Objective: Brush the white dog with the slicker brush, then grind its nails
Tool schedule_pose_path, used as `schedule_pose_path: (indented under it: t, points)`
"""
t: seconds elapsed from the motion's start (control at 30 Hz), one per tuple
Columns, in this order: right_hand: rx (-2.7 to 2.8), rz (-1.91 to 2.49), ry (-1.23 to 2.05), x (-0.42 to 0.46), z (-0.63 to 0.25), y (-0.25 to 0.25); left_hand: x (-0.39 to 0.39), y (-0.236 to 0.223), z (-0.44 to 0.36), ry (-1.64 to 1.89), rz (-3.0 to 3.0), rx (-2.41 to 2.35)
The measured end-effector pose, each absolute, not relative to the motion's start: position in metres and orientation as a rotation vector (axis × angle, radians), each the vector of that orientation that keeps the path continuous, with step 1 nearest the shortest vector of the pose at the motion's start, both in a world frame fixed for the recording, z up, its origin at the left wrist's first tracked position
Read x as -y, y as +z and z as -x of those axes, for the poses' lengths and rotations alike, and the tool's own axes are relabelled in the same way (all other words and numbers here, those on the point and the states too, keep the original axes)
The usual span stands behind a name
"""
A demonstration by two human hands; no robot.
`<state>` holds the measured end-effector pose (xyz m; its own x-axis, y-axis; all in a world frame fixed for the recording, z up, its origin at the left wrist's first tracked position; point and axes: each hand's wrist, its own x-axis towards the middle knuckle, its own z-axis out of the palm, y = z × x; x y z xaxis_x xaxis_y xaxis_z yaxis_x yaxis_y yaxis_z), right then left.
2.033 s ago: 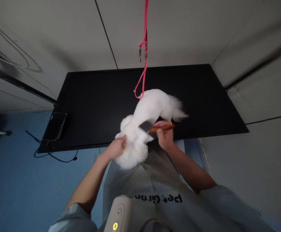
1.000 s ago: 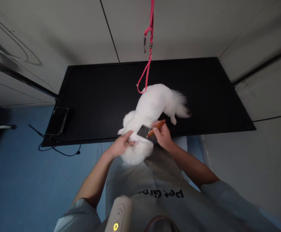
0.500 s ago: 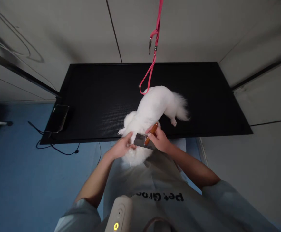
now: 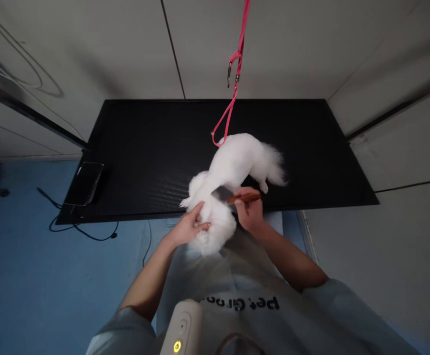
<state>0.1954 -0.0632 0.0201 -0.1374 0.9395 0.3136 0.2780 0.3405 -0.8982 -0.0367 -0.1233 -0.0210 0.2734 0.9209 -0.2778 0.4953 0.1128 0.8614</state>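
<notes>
A fluffy white dog [image 4: 233,160] is on the black table, its round head [image 4: 218,229] at the near edge against my apron. My left hand [image 4: 190,226] holds the side of the head, thumb and fingers apart in the fur; some fingertips are hidden. In my right hand [image 4: 250,212] is a slicker brush [image 4: 245,197], gripped by its orange-brown wooden handle. Its flat grey head [image 4: 221,193] is tilted over the dog's neck, slightly blurred; whether the pins touch the fur I cannot tell.
A pink grooming loop [image 4: 227,118] hangs down beside the dog's back. On the left end of the black table [image 4: 144,148] lies a dark phone-like device [image 4: 89,180]. Cables [image 4: 96,238] hang below that corner. A white device with a yellow light [image 4: 183,325] is close to my chest.
My right hand has lifted the brush off the head and swung it towards the neck, the handle now lying nearly level. My left hand has shifted slightly on the head.
</notes>
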Motion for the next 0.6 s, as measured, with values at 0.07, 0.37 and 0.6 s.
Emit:
schedule_pose_path:
  t: [0.07,0.37,0.6]
  points:
    - [1.716,1.080,1.041,0.065,-0.193,0.018,0.132,-0.021,0.033,0.577,-1.443,-1.373]
    - [1.645,1.103,1.069,0.067,-0.193,0.024,0.164,-0.043,0.020,0.825,-1.362,-1.490]
    - [1.533,1.191,0.903,0.067,-0.195,0.032,0.167,-0.042,0.013,0.967,-1.448,-1.532]
